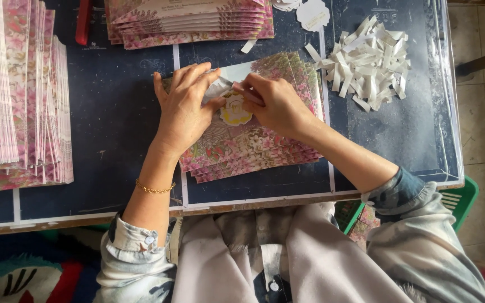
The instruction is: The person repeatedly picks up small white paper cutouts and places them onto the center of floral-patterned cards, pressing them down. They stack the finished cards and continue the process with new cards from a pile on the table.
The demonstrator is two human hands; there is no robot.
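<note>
While the left hand [183, 109] lies flat on the floral envelopes [254, 148], fingers spread, the right hand [276, 104] pinches a scalloped yellow-and-white sticker [234, 109] onto the top one.

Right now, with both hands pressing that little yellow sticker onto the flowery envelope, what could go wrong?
The yellow seal could land crooked, since the left hand and right hand hide part of it. The fanned floral stack beneath may slide under pressure. A sleeve could scatter the white paper strips nearby.
</note>
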